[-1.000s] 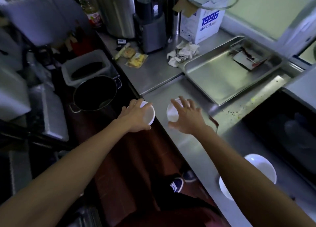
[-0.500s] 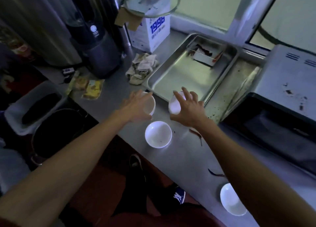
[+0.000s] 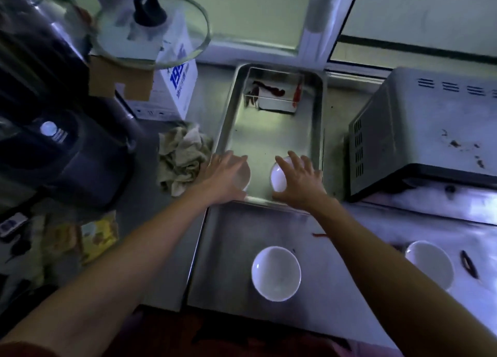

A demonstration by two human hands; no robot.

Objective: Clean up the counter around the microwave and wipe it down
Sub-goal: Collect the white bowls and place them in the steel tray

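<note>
At the far left of the steel worktop point(image 3: 242, 238) stands a dark blender base point(image 3: 80, 157), with yellow snack packets point(image 3: 96, 235) lying nearer along the left edge. Behind it a white carton with blue print point(image 3: 177, 88) carries a glass pot lid point(image 3: 150, 31) with a black knob. A crumpled grey rag point(image 3: 183, 160) lies just beside the left wall of a large steel tray point(image 3: 317, 120), which holds a small clear container point(image 3: 274, 93) with red scraps at its far end. The left hand point(image 3: 223, 179) reaches over the tray's near left corner, its curled fingers grasping a small white bowl point(image 3: 243, 178) that is mostly hidden beneath the palm. Close to its right, the right hand point(image 3: 301, 182) grips a second white bowl point(image 3: 278, 178) tilted on its side, fingers spread round the rim, over the tray's near end; whether either bowl touches the tray floor cannot be told. Nearer, between the two forearms, a third white bowl point(image 3: 275, 273) sits upright on the worktop. A fourth white bowl point(image 3: 430, 262) stands to the right, partly behind the right forearm, with dark chilli pieces point(image 3: 468, 265) beside it. The grey microwave point(image 3: 425, 131) occupies the far right, stained on top.
</note>
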